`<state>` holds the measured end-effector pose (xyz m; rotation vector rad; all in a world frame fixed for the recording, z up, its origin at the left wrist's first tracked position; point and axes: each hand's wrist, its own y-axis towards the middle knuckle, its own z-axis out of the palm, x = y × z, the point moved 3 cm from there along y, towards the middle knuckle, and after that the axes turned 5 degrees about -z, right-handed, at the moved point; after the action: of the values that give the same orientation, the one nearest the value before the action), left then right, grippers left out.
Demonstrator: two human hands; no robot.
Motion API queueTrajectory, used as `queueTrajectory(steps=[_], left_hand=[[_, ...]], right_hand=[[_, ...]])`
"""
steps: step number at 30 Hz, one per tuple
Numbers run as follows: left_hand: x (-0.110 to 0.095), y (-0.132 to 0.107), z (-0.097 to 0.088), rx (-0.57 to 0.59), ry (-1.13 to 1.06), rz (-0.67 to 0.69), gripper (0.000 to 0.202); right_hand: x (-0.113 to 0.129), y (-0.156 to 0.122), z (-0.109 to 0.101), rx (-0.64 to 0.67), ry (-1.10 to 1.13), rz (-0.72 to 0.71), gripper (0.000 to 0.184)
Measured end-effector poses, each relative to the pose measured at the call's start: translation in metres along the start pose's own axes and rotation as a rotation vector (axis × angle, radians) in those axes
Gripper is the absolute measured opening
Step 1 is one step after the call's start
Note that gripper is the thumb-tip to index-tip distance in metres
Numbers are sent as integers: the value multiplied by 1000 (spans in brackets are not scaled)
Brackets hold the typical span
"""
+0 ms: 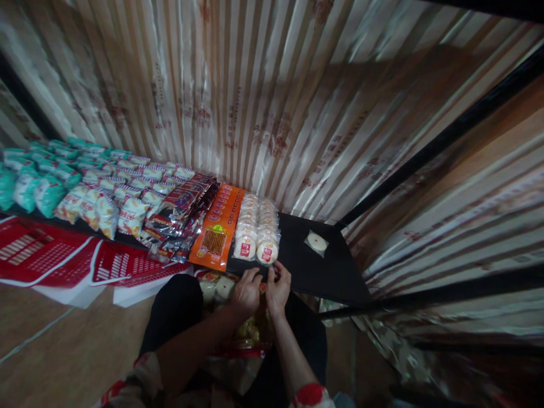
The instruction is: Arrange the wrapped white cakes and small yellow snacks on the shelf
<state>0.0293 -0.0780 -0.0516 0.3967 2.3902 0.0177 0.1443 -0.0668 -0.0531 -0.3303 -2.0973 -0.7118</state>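
Note:
My left hand [246, 293] is held low at the front edge of the black shelf [327, 277], its fingers curled; whatever they hold is hidden. Close beside it, my right hand [278, 288] has thumb and fingers drawn together just below the front packet of the rice crackers [267, 253]. I cannot make out what is in its fingertips. These round white crackers in clear wrappers stand in two rows running back to the curtain. Under my hands, between my knees, a container holds more wrapped packets [224, 287], partly covered by my arms.
An orange snack bag [216, 229] lies left of the crackers, then dark shiny packets [187, 198], white snack bags [131, 214] and teal bags [50, 192]. One loose cracker packet [316, 242] lies right. Red baskets [46, 249] sit below left. Dark metal bars [437, 141] slant at right.

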Motion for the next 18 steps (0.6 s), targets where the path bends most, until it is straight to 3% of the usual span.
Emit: queueTrajectory(steps=[4, 9, 13, 18], left_hand=[[5, -13, 0, -13, 17, 27, 34], [21, -31, 1, -4, 10, 36, 33], [44, -40, 11, -17, 62, -19, 32], [72, -45, 21, -43, 139, -216, 32]], right_hand=[[7, -28, 4, 34, -3, -50, 34], [-1, -63, 19, 121, -39, -45, 29], [-12, -79, 38, 244, -76, 1, 30], [-25, -88, 61, 363, -73, 100, 35]])
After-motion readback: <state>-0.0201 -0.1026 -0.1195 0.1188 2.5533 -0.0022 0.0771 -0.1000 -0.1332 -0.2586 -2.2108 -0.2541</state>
